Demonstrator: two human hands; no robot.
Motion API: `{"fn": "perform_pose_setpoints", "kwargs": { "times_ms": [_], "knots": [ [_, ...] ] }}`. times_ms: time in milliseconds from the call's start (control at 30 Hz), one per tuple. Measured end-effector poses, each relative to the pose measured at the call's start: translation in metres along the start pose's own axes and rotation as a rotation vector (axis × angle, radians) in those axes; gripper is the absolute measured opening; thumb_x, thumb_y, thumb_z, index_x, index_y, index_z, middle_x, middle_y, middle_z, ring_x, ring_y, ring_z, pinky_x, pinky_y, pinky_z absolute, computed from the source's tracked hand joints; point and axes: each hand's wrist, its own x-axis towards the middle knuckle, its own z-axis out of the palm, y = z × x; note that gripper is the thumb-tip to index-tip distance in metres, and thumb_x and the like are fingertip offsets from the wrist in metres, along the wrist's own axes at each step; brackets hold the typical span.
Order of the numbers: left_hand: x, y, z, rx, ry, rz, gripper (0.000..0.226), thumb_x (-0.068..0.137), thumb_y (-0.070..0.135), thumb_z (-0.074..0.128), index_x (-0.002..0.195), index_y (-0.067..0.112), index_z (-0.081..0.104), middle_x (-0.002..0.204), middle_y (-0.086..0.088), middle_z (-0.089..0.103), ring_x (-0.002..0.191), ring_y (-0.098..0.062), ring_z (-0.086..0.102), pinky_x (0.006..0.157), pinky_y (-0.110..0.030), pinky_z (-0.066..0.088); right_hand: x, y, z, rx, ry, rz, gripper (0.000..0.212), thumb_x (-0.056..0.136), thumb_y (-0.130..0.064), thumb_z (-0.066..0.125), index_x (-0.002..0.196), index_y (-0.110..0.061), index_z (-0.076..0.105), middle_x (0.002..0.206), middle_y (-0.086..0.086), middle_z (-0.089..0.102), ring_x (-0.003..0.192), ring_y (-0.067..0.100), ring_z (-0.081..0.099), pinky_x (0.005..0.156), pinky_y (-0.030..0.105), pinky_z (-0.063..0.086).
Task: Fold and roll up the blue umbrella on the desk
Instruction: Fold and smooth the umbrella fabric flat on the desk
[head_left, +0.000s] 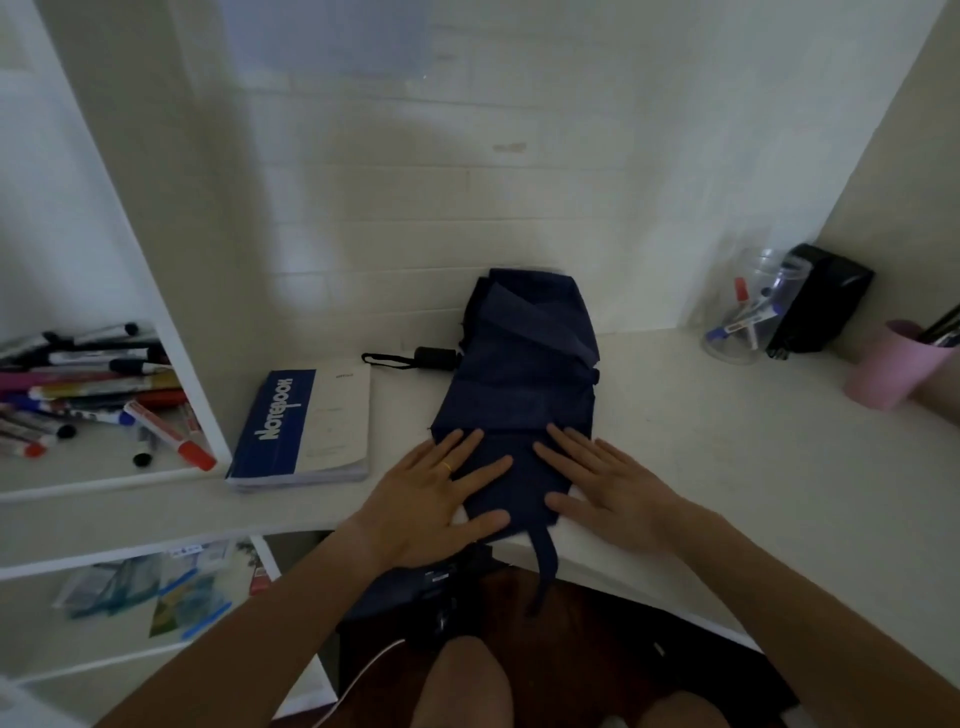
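Note:
The blue umbrella (519, 374) lies flattened on the white desk (727, 441), its fabric spread in folded panels from the wall toward the front edge. Its black handle with wrist loop (434, 358) sticks out to the left. A fabric strap (543, 566) hangs over the desk's front edge. My left hand (431, 499) rests flat, fingers spread, on the near left corner of the fabric. My right hand (608, 488) presses flat on the near right corner. Neither hand grips anything.
A blue and white notebook (304, 426) lies left of the umbrella. Several markers (88, 395) fill the left shelf. At the right stand a clear jar of pens (748, 312), a black case (821, 301) and a pink cup (893, 369). A dark bag (426, 597) sits below the desk edge.

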Motion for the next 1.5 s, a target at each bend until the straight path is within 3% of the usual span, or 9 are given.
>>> {"fn": "perform_pose_setpoints", "kwargs": {
  "times_ms": [100, 233, 433, 600, 767, 933, 1100, 1233, 1500],
  "knots": [
    [-0.006, -0.005, -0.002, 0.013, -0.005, 0.009, 0.074, 0.094, 0.081, 0.014, 0.157, 0.05, -0.005, 0.17, 0.004, -0.012, 0.157, -0.015, -0.009, 0.128, -0.042, 0.001, -0.005, 0.002, -0.009, 0.232, 0.118, 0.032, 0.067, 0.09, -0.073, 0.04, 0.151, -0.046, 0.03, 0.161, -0.023, 0.02, 0.148, 0.0, 0.019, 0.122, 0.028, 0.018],
    [-0.006, -0.004, -0.002, 0.006, 0.011, 0.019, 0.073, 0.095, 0.08, 0.018, 0.158, 0.049, -0.003, 0.17, 0.003, -0.01, 0.157, -0.015, -0.01, 0.128, -0.04, -0.002, 0.016, 0.001, -0.043, 0.494, 0.768, 0.257, 0.026, 0.084, -0.04, 0.074, 0.105, -0.026, 0.07, 0.103, -0.01, 0.07, 0.089, 0.006, 0.064, 0.076, 0.02, 0.049],
    [-0.008, -0.003, -0.005, 0.031, 0.04, 0.024, 0.074, 0.094, 0.079, 0.018, 0.159, 0.046, 0.005, 0.171, 0.0, -0.005, 0.158, -0.019, -0.005, 0.128, -0.043, 0.001, 0.043, 0.011, -0.071, 0.867, 0.625, 0.358, 0.063, 0.07, -0.019, 0.088, 0.122, -0.023, 0.053, 0.099, -0.001, 0.068, 0.082, 0.017, 0.069, 0.069, 0.026, 0.054],
    [-0.01, 0.0, -0.005, 0.018, 0.105, 0.03, 0.074, 0.096, 0.078, 0.02, 0.16, 0.04, 0.018, 0.171, -0.005, 0.006, 0.158, -0.023, 0.005, 0.128, -0.046, 0.007, 0.038, 0.005, -0.074, 0.673, 0.811, 0.182, 0.037, 0.074, -0.014, 0.084, 0.107, -0.025, 0.07, 0.091, -0.002, 0.073, 0.078, 0.011, 0.068, 0.065, 0.005, 0.044],
    [-0.013, 0.005, 0.002, -0.046, 0.31, 0.046, 0.07, 0.096, 0.074, 0.036, 0.146, 0.028, 0.053, 0.158, -0.009, 0.043, 0.146, -0.026, 0.035, 0.121, -0.048, 0.032, 0.002, -0.017, -0.066, 0.611, 0.809, 0.039, 0.034, 0.077, -0.011, 0.081, 0.106, -0.025, 0.072, 0.082, -0.008, 0.069, 0.073, 0.009, 0.064, 0.059, 0.013, 0.046],
    [-0.015, 0.026, -0.012, -0.68, 0.453, -0.278, 0.04, 0.087, 0.056, 0.068, 0.115, 0.027, 0.07, 0.117, 0.014, 0.063, 0.11, 0.0, 0.056, 0.097, -0.025, 0.048, -0.016, -0.025, -0.032, 0.469, 0.747, -0.007, 0.036, 0.079, -0.004, 0.079, 0.108, -0.025, 0.072, 0.082, -0.015, 0.065, 0.078, 0.003, 0.061, 0.066, 0.007, 0.044],
    [0.006, 0.038, -0.057, -1.48, 0.531, -0.704, 0.047, 0.089, 0.061, 0.062, 0.109, 0.024, 0.04, 0.097, -0.007, 0.075, 0.082, -0.027, 0.076, 0.064, -0.03, 0.05, -0.022, -0.025, -0.021, 0.401, 0.712, -0.029, 0.037, 0.079, -0.008, 0.08, 0.109, -0.027, 0.072, 0.084, -0.012, 0.066, 0.079, -0.007, 0.057, 0.068, 0.004, 0.042],
    [0.017, 0.039, -0.064, -1.55, 0.32, -0.77, 0.061, 0.086, 0.052, 0.075, 0.121, 0.031, 0.03, 0.112, -0.012, 0.068, 0.079, -0.032, 0.078, 0.066, -0.035, 0.057, -0.027, -0.025, -0.023, 0.398, 0.752, -0.019, 0.033, 0.076, -0.007, 0.082, 0.1, -0.027, 0.073, 0.085, -0.014, 0.066, 0.079, -0.006, 0.057, 0.068, 0.006, 0.042],
    [-0.009, 0.04, -0.045, -1.601, 0.363, -0.573, 0.056, 0.081, -0.009, 0.077, 0.124, 0.024, 0.062, 0.112, -0.015, 0.071, 0.098, -0.022, 0.072, 0.071, -0.022, 0.06, -0.035, -0.023, -0.006, 0.392, 0.777, -0.042, 0.025, 0.072, -0.005, 0.084, 0.082, -0.023, 0.069, 0.108, -0.006, 0.057, 0.087, -0.002, 0.056, 0.071, 0.005, 0.04]
  ]
}}
